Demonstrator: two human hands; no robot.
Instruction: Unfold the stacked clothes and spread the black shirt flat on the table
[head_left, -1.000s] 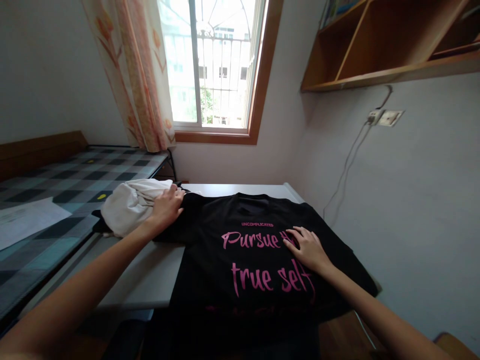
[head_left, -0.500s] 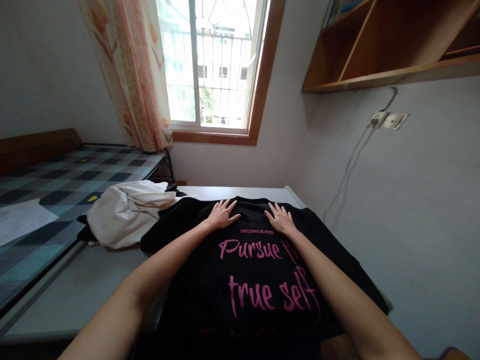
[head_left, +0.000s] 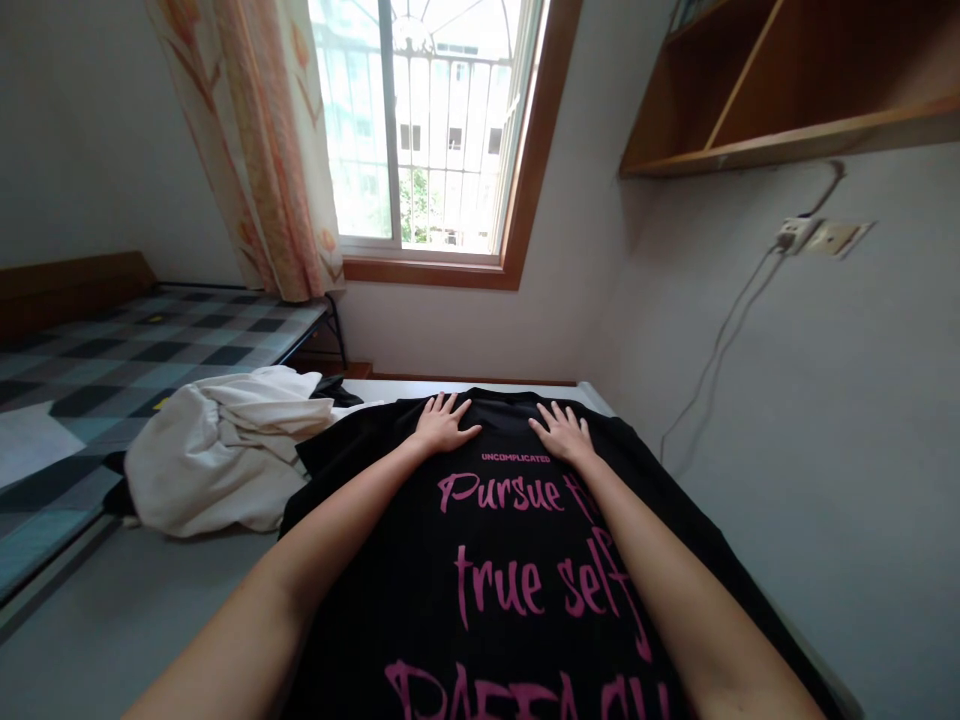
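A black T-shirt (head_left: 420, 580) with pink lettering lies spread over a white table (head_left: 187, 600), its collar at the far end. My left hand (head_left: 444, 424) rests flat on the shirt just left of the collar, fingers spread. On the other side of the collar, my right hand (head_left: 564, 434) also lies flat with its fingers apart. Neither hand grips the cloth. My right forearm covers part of the printed words. The shirt's lower end runs out of the bottom of the view.
Left of the shirt, a heap of white clothing (head_left: 217, 450) lies on the table. Beyond it stands a bed with a checked mattress (head_left: 225, 330) and a white sheet of paper (head_left: 34, 445). At right are a wall, a hanging cable (head_left: 716, 350) and a wooden shelf (head_left: 675, 160).
The view has moved closer to the table and slightly tilted. More of the shirt's lower print now shows. My hands stay spread beside the collar.
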